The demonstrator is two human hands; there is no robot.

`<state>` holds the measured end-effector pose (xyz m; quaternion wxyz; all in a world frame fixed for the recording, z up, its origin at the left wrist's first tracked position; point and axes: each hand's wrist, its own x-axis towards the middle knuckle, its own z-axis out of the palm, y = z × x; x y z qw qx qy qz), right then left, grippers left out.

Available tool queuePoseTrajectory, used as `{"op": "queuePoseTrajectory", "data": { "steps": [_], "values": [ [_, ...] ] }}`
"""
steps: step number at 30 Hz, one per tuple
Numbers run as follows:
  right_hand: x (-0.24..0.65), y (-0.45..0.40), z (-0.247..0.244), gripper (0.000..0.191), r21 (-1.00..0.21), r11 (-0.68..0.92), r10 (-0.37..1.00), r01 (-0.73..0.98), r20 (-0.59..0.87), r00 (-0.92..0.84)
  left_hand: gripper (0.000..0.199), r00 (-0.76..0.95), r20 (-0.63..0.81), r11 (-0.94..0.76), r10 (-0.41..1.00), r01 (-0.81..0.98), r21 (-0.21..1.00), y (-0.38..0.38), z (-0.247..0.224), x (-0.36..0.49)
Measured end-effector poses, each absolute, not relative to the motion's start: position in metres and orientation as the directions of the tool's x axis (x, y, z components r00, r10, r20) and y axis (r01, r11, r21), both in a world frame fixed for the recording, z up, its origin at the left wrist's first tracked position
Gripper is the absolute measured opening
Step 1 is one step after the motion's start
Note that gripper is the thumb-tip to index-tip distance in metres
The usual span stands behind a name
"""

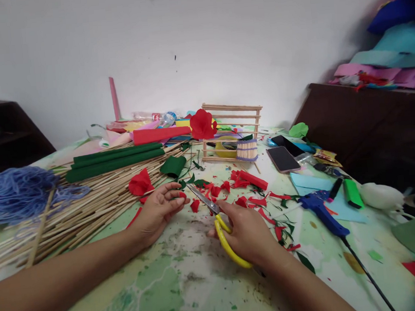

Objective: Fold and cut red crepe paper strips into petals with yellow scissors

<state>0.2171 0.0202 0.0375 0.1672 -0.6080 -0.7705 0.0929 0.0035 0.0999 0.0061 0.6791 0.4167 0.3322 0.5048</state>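
My right hand (pixel 246 230) is closed around the yellow handles of a pair of scissors (pixel 229 246); the blades point forward and left, slightly apart. Just left of the blades is my left hand (pixel 161 209), its thumb and fingers pinched together on a small scrap of red paper (pixel 182 195), mostly covered by the fingertips. Directly behind that hand lies a crumpled red paper flower (pixel 140 182). Red paper scraps (pixel 216 190) and cut green leaf shapes (pixel 195 181) are scattered beyond the blades. A red paper roll (pixel 253 179) lies to their right.
Bamboo sticks (pixel 98 200), green paper rolls (pixel 116 162) and blue yarn (pixel 13 191) occupy the left. A stick frame (pixel 230 107) stands behind, near a larger red flower (pixel 202 124). At right are a blue glue gun (pixel 323 213), a phone (pixel 283 159) and a green marker (pixel 352 194).
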Motion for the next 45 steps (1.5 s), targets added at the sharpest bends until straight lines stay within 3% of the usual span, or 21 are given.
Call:
{"op": "queuePoseTrajectory", "data": {
  "steps": [12,18,27,36,45],
  "values": [
    [0.214,0.018,0.037,0.066,-0.336,0.281,0.959,0.899,0.123,-0.254,0.037,0.269,-0.011,0.122,0.963,-0.401,0.908,0.096,0.009,0.005],
    [0.215,0.019,0.042,0.065,-0.299,0.240,0.970,0.923,0.107,-0.217,0.034,0.255,-0.017,0.111,0.967,-0.358,0.927,0.091,0.014,0.008],
    [0.212,0.017,0.040,0.061,-0.301,0.298,0.954,0.906,0.131,-0.271,0.023,0.290,-0.010,0.125,0.957,-0.383,0.915,0.089,0.009,0.008],
    [0.211,0.017,0.038,0.062,-0.299,0.307,0.952,0.904,0.104,-0.289,0.025,0.329,-0.053,0.199,0.943,-0.428,0.882,0.083,0.016,0.011],
    [0.213,0.017,0.036,0.061,-0.289,0.366,0.929,0.885,0.167,-0.330,0.024,0.335,-0.059,0.203,0.940,-0.415,0.887,0.083,0.019,0.012]
  ]
}}
